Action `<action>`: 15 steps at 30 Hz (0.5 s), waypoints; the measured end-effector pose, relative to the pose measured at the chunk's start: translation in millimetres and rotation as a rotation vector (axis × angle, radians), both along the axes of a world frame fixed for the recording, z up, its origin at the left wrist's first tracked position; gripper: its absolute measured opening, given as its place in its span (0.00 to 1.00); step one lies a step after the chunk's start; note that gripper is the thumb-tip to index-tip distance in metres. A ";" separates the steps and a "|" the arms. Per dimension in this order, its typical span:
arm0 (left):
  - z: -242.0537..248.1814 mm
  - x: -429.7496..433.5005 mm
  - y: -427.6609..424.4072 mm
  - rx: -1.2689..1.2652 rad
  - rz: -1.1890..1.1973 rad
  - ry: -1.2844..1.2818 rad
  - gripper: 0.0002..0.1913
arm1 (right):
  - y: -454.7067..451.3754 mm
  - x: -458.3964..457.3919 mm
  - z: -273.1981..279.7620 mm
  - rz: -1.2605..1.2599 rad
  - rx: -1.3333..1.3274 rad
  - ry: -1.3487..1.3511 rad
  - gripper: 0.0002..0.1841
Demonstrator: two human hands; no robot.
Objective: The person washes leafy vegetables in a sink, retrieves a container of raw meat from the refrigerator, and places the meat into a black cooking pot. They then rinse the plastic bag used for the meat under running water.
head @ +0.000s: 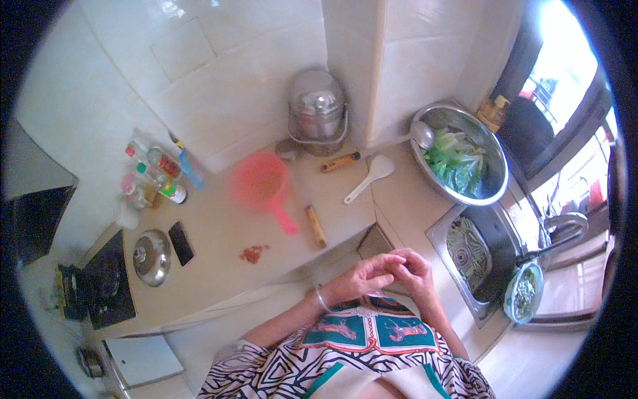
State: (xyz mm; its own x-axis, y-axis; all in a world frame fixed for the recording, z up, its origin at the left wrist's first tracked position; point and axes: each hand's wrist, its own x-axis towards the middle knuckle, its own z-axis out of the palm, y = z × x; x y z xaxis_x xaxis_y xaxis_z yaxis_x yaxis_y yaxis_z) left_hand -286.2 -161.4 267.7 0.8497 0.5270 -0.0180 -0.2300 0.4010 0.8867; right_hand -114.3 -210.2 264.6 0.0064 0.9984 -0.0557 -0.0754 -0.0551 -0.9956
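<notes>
My left hand (366, 277), with a bracelet at its wrist, and my right hand (416, 272) meet in front of my body at the counter's front edge. Their fingers touch; whether something small lies between them cannot be told. Beyond them on the counter are a wooden handle (315, 227), a white plastic rice paddle (370, 179) and a red plastic ladle (261, 182). Small reddish pieces (254, 254) lie in a loose heap. At the right a large steel basin (504, 184) holds leafy greens (456, 162), and a metal ladle (421, 134) rests over its rim.
A steel sink (498, 237) holds a basket of greens; a bowl (523, 294) stands beside it. Bottles (167, 184), a phone (181, 243), a domed metal lid (151, 258) and a stove (107, 284) are at the left. A lidded steel pail (318, 112) stands by the wall.
</notes>
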 end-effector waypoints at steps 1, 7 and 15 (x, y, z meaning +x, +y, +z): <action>-0.7 5.1 -1.8 0.025 0.015 0.017 0.21 | -1.2 10.4 0.1 -0.002 -0.032 0.014 0.06; -19.7 -3.0 -8.0 0.066 0.207 0.090 0.23 | 3.3 108.8 4.7 -0.169 -0.064 0.011 0.04; -22.8 -22.2 -35.3 -0.091 0.498 0.247 0.21 | -19.6 205.8 -43.9 -0.226 0.021 0.694 0.05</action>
